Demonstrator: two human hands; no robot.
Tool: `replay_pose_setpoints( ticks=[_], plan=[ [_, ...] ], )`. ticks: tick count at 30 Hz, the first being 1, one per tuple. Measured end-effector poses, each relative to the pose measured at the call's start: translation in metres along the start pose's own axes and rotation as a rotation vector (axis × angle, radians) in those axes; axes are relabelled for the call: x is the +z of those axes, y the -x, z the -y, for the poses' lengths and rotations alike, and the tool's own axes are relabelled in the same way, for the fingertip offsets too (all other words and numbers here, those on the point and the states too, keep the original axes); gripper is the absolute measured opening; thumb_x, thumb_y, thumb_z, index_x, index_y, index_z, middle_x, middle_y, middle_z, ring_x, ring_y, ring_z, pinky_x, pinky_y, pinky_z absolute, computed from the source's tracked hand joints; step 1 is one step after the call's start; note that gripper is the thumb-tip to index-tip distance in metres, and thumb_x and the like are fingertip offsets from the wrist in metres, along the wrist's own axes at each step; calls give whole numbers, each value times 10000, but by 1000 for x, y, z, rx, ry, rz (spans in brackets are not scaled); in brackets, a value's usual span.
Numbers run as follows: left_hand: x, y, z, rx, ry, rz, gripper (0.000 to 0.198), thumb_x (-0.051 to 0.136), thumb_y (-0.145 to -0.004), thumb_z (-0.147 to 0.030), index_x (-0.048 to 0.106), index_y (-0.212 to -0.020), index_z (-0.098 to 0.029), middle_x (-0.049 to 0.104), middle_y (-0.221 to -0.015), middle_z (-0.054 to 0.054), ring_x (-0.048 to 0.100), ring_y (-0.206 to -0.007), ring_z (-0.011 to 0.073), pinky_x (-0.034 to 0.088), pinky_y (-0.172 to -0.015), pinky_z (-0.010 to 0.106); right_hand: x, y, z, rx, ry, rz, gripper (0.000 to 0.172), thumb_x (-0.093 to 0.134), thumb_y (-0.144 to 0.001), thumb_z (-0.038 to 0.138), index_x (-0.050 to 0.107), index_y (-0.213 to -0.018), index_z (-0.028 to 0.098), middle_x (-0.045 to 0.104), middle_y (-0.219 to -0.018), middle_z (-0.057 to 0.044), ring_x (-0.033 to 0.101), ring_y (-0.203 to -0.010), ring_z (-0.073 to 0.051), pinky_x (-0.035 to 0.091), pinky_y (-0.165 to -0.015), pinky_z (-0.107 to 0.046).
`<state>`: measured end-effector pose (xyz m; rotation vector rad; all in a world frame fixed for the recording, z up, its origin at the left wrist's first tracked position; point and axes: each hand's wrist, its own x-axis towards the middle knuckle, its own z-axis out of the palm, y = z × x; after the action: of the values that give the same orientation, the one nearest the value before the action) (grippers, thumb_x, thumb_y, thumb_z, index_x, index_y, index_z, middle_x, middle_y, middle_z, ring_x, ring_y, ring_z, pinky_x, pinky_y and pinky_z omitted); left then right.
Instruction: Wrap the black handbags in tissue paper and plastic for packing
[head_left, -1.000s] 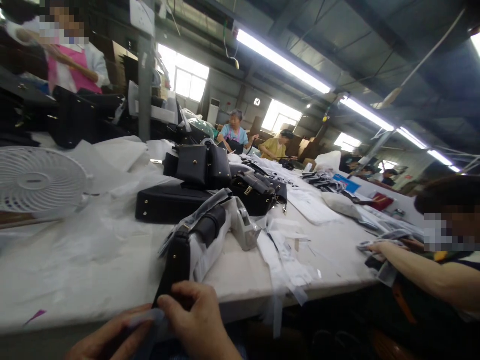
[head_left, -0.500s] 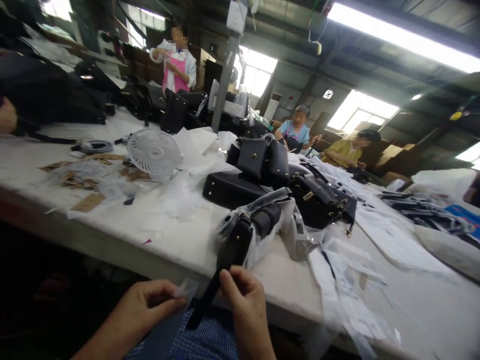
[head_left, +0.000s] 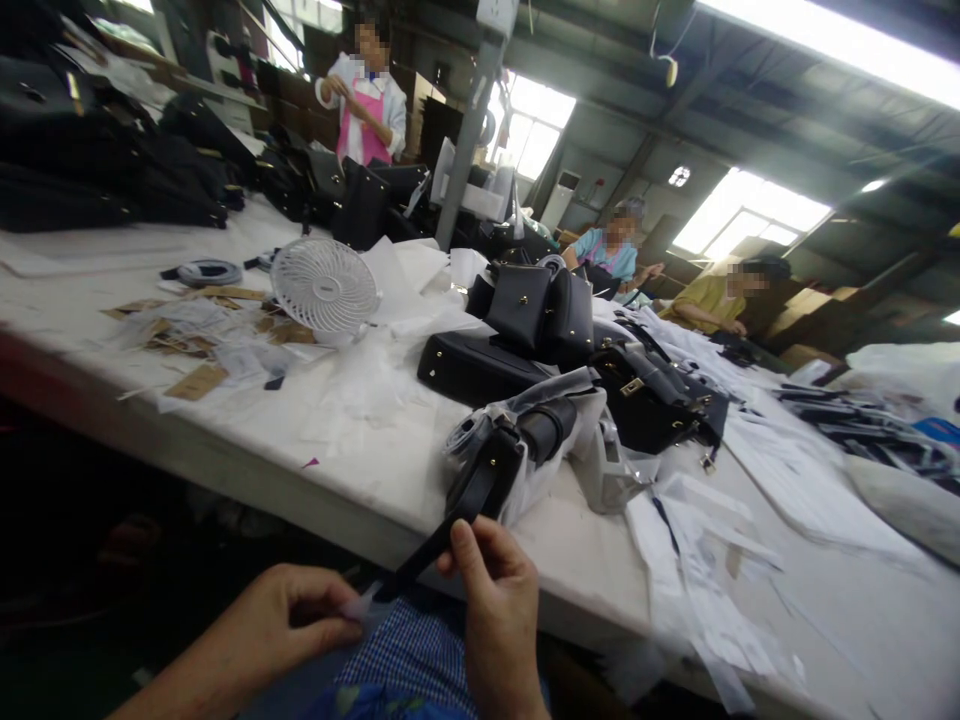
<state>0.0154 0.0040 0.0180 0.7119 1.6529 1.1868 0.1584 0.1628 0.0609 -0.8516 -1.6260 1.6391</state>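
At the near table edge, my right hand (head_left: 499, 600) pinches a black strap (head_left: 424, 562) between thumb and fingers. The strap runs up to a black handbag (head_left: 491, 475) partly wrapped in translucent film. My left hand (head_left: 304, 620) is closed on a strip of translucent plastic film (head_left: 365, 603), held by the strap's free end. Whether the film touches the strap end I cannot tell. A grey coiled strap (head_left: 469, 433) lies in the wrapping beside the bag.
Several black handbags (head_left: 521, 300) are piled behind on the white table (head_left: 360, 460). A white fan (head_left: 324, 285) lies at left near paper and plastic scraps (head_left: 199, 335). White sheets (head_left: 697, 570) hang over the right edge. Co-workers (head_left: 367, 100) are beyond the table.
My left hand has brought the film closer to the strap's end. The strap now slants more toward my left hand. The view has shifted slightly; a hand at the far left is gone.
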Motion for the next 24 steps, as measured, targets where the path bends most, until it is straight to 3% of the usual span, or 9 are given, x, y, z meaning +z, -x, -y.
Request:
replay_pose_setpoints(
  ticks=[7, 13, 18, 24],
  plan=[
    [5, -3, -2, -10, 45, 11, 241, 787, -711, -427, 811, -753, -191, 781, -737, 29, 692, -712, 196, 488, -660, 221, -1, -1, -3, -13, 36, -2, 355, 743, -859, 515, 763, -836, 162, 686, -592, -15, 662, -569, -146, 504, -556, -195],
    [3, -8, 1, -36, 48, 31, 259, 776, -694, -427, 816, -787, -188, 803, -797, 43, 730, -780, 240, 523, -700, 249, -2, 1, 5, -14, -2, -27, 318, 768, -835, 486, 763, -800, 170, 681, -579, -10, 668, -560, -154, 532, -558, -204],
    [-2, -4, 3, -17, 56, -32, 235, 792, -677, -385, 833, -832, -212, 821, -862, 50, 755, -865, 284, 556, -786, 289, -1, 2, 11, -3, 10, -49, 321, 786, -813, 482, 760, -777, 165, 683, -577, -16, 667, -556, -163, 526, -557, -218],
    [12, -7, -1, -2, 158, -29, 278, 825, -693, -416, 829, -882, -212, 822, -881, 56, 762, -867, 291, 574, -763, 295, -1, -2, 3, -36, 56, -5, 347, 740, -852, 500, 738, -775, 162, 688, -572, -26, 670, -547, -169, 514, -536, -221]
  ],
)
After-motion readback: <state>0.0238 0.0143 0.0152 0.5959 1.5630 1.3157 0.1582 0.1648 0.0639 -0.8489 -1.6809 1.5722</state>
